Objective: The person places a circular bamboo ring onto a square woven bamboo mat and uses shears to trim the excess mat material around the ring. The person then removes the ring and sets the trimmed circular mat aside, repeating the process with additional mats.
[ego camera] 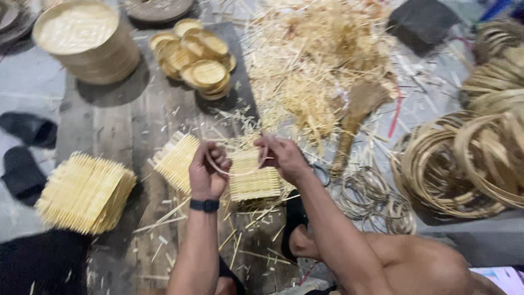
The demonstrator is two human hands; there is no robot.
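My left hand (207,169) and my right hand (281,155) together hold a thin bamboo hoop (237,173), one hand on each side of it. A black band sits on my left wrist. Just under the hoop lies a woven square bamboo mat (254,183) on the dark wooden board (125,125). A second woven mat (174,161) lies tilted to the left of my left hand.
A stack of woven mats (84,191) sits at the left. Small round woven lids (196,57) and a tall stack of round trays (87,38) stand at the back. A heap of bamboo offcuts (316,60) and a brush (357,114) lie behind; coiled bamboo hoops (469,164) fill the right.
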